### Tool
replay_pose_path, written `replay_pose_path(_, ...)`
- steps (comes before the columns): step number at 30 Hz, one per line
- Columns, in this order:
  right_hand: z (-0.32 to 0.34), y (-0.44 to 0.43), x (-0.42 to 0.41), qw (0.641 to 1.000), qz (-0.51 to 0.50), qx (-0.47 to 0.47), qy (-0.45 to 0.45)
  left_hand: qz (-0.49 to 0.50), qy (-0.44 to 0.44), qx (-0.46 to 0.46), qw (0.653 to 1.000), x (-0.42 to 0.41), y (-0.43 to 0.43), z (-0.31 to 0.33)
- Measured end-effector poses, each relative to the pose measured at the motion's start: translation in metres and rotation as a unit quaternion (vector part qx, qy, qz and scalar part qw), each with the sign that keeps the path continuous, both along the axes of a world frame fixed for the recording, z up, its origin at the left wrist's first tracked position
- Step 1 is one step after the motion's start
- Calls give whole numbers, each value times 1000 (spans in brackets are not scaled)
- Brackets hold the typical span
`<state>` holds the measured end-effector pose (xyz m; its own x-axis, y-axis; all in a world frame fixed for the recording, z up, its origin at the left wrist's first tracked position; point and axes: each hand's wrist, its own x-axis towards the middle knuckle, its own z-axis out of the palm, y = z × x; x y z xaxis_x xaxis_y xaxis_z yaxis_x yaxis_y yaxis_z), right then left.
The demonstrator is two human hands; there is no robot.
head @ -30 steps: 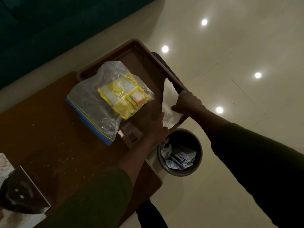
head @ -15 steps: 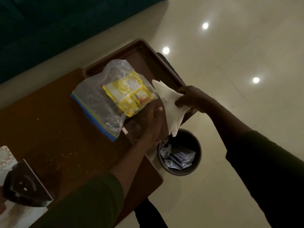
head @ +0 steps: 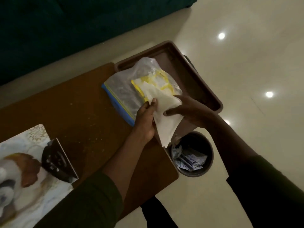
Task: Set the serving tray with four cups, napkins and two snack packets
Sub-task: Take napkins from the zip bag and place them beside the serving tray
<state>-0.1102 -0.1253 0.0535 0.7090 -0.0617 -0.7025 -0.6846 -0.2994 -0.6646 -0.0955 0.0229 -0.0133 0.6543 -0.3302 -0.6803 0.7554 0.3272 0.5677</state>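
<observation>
You stood over the brown table (head: 79, 104), whose far end carried the dark serving tray (head: 204, 89), its far part bare and no cups visible anywhere in view. Lying half on the tray and half over its near rim was the clear zip bag (head: 121, 91) with yellow snack packets (head: 158, 79) showing through it, so the snacks were at the tray but, by my reading, not yet taken out and laid down. The step in hand looked like the napkin step: you held a white napkin (head: 166, 122) in the air just above the bag and the tray's near corner, its lower tip hanging toward the waste bin (head: 207, 170) on the floor beside the table. Your left hand (head: 145, 120) pinched the napkin's left edge between thumb and fingers, and your right hand (head: 185, 109) was closed on its right side with the fingers spread over the paper. The next move would probably call for folding or flattening the sheet and setting it on bare tray floor, clear of the bag, and keeping that dangling tip out of the bin.
</observation>
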Motion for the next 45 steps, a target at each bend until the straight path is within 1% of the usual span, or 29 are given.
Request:
replay_pose_path(2, -3, 24, 4, 1000, -6, -9, -10, 2, -28, 13, 1000, 3, 20, 1)
replay_pose_path(4, -5, 47, 7, 998, -9, -45, -40, -5, -38, 24, 999, 2, 38, 3)
replay_pose_path(7, -8, 84, 10, 992, -4, -90, -86, -9, -8, 32, 999, -7, 67, 4)
replay_pose_path(11, -10, 131, 14, 987, -19, -100, -127, -27, 63, 16, 998, -29, 110, 9)
replay_pose_path(13, -13, 154, 16, 985, 3, -111, -134, -21, 76, 10, 997, -39, 135, 6)
replay_pose_path(17, -16, 202, 21, 968, 91, -167, -162, 40, 49, 15, 998, -50, 182, 2)
replay_pose_path(20, -14, 244, 25, 957, 128, -176, -192, 63, 40, -7, 997, -60, 223, 2)
replay_pose_path(23, -12, 281, 28, 950, 142, -180, -213, 85, 72, -17, 994, -77, 258, 1)
replay_pose_path(25, -12, 295, 28, 951, 135, -171, -217, 88, 98, -2, 991, -87, 271, 1)
replay_pose_path(27, -15, 317, 27, 950, 149, -166, -217, 100, 103, 2, 990, -100, 290, -3)
replay_pose_path(33, -22, 359, 20, 952, 168, -166, -196, 142, 118, -29, 982, -114, 320, -9)
replay_pose_path(38, -22, 371, 19, 946, 174, -184, -203, 141, 109, -42, 983, -117, 322, -11)
replay_pose_path(42, -14, 374, 18, 942, 150, -195, -227, 140, 76, -73, 985, -115, 322, -10)
replay_pose_path(45, -13, 374, 22, 944, 126, -214, -217, 143, 55, -98, 983, -111, 323, -6)
